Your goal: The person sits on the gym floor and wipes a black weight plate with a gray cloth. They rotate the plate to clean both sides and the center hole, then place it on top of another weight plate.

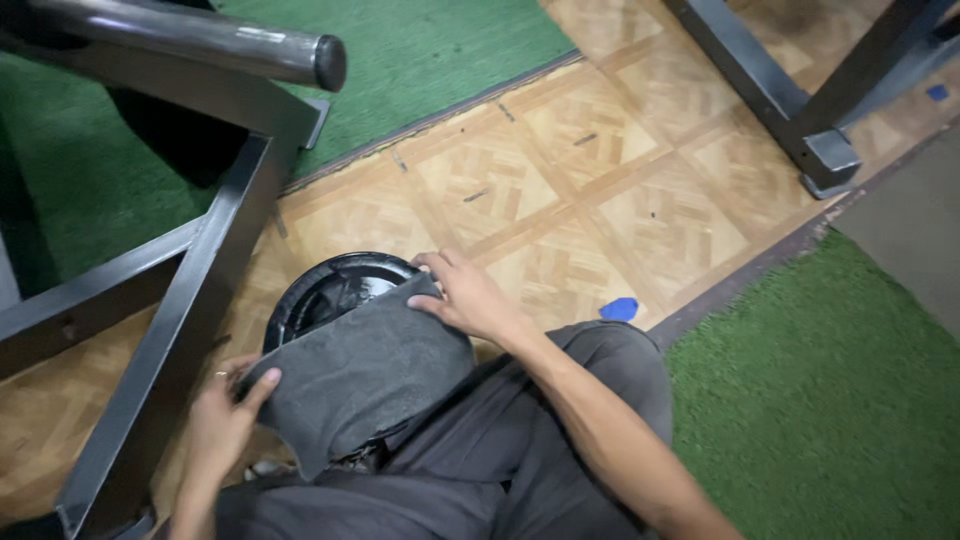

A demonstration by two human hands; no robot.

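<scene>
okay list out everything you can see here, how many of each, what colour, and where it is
weight plate: one, black, on the wood floor under the cloth
cloth: one, grey, draped over the plate
frame: one, black metal, left side
bar: one, dark grey, top left
second frame: one, dark metal, top right
turf: green, at right and top left
wood floor: tan parquet, centre
blue scrap: one, on the floor by the knee
trousers: grey, bottom centre
left hand: grips the cloth's left edge, ring on a finger
right hand: presses the cloth's top corner onto the plate
</scene>
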